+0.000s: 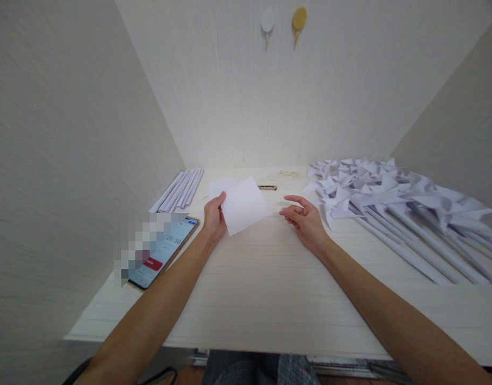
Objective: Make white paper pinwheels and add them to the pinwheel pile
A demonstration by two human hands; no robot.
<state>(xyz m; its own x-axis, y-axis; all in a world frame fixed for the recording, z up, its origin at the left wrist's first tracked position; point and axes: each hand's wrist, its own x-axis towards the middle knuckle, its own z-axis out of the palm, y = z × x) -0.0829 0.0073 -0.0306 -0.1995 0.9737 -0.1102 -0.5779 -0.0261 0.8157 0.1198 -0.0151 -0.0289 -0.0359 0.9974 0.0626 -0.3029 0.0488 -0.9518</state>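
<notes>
My left hand grips the left edge of a white square sheet of paper, thumb on top and the other fingers mostly behind it. The sheet is held tilted above the table. Behind it, another white paper lies on the tabletop, largely covered from view. My right hand hovers to the right of the sheet, apart from it, with the index finger stretched out and nothing held. Just past the sheet lies a slim utility knife, its left end hidden by the paper.
Several rolled paper sticks lie at the back left. Nearer, a phone rests by the left wall, partly blurred out. Many paper pinwheels with paper-tube sticks pile up on the right. Two hooks are on the back wall.
</notes>
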